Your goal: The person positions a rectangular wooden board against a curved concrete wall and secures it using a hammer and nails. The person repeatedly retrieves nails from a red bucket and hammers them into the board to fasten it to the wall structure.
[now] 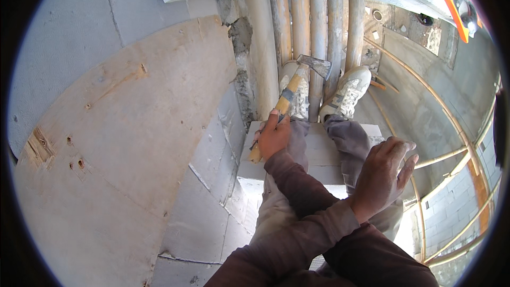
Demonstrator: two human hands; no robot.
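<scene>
My forearms cross in front of me, the left one lying over the right. My right hand [274, 136], reaching to the left side, is closed around the wooden handle of a hatchet [294, 86]. The hatchet's metal head points away from me, above my shoes, and grey tape wraps part of the handle. My left hand [383, 172] hangs to the right of my knees with fingers loosely bent and apart. Nothing shows in it, though part of its palm is hidden.
A plywood sheet [135, 122] leans over pale block walling [207, 223] on the left. My white shoes [348, 93] rest on a row of poles [317, 26]. Bamboo scaffolding [441, 101] stands over a drop on the right. An orange tool [456, 10] lies top right.
</scene>
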